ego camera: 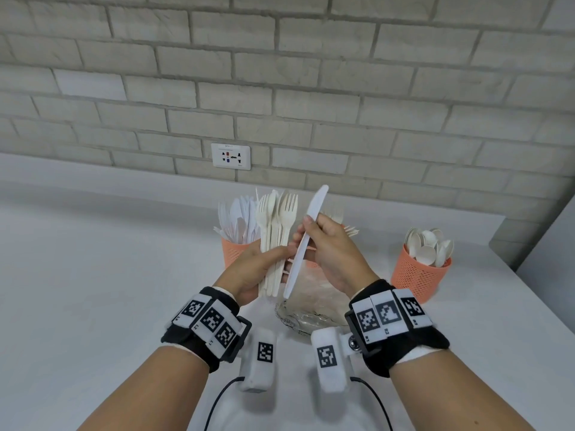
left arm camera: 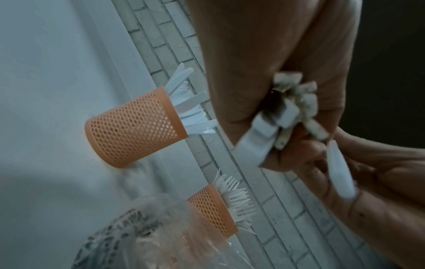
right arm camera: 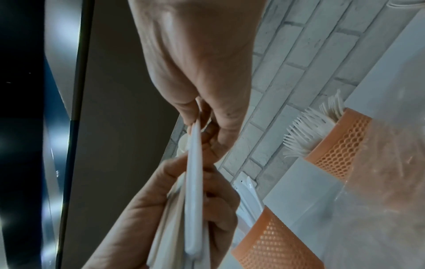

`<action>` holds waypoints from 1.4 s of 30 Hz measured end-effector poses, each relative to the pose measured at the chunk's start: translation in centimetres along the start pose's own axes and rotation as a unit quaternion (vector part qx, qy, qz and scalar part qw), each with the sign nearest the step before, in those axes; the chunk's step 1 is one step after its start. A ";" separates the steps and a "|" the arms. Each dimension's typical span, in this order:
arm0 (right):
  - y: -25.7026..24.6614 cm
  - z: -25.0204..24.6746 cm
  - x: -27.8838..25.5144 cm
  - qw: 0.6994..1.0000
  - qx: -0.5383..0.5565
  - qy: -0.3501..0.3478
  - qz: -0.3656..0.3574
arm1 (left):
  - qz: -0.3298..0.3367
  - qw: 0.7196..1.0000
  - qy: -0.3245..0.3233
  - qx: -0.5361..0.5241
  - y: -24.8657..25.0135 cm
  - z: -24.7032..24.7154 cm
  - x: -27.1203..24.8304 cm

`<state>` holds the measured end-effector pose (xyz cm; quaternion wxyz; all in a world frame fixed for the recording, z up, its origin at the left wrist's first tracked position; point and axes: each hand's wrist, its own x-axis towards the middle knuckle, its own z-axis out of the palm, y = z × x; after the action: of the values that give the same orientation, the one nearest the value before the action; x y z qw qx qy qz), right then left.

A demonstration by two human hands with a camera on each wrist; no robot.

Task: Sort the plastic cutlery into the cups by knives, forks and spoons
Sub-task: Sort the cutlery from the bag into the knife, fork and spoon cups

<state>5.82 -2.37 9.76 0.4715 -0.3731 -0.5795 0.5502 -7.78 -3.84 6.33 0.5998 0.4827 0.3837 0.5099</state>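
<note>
Right hand (ego camera: 329, 247): pinches a white plastic knife (ego camera: 306, 241) by the middle, blade up, tilted, held above the counter (ego camera: 93, 275)
Left hand (ego camera: 252, 272): fingers curled round a bundle of cream cutlery (ego camera: 275, 237), forks and at least one spoon, heads up, just beside the knife
Knife cup (left arm camera: 131, 129): orange mesh, left, filled with white knives
Fork cup (left arm camera: 211, 211): orange mesh, middle, behind the hands, forks standing in it
Spoon cup (ego camera: 418, 275): orange mesh, right, well apart, holding spoons
Clear plastic bag (ego camera: 311, 306): lies on the counter under the hands
</note>
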 end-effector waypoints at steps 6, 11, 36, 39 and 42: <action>-0.4 -0.3 0.5 0.999 -0.036 0.025 -0.033 | -0.021 1.000 0.009 -0.020 0.3 0.0 0.0; 0.1 -1.1 0.7 0.963 -0.211 0.111 -0.127 | -0.038 0.997 -0.007 -0.071 0.3 -0.2 0.0; 0.3 1.9 1.2 0.998 -0.028 -0.018 0.058 | -0.024 0.996 0.009 -0.090 0.8 -0.1 -0.4; 0.5 2.3 1.4 0.998 0.003 -0.033 0.062 | -0.037 0.997 0.031 -0.060 1.0 -1.0 -0.4; 0.5 2.4 2.3 0.998 0.053 -0.005 0.038 | -0.035 0.997 0.068 -0.020 1.4 -2.5 -0.2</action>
<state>2.80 -0.85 9.69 0.4662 -0.3664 -0.5377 0.5994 -10.55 -3.57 7.06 0.5996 0.4211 0.4301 0.5274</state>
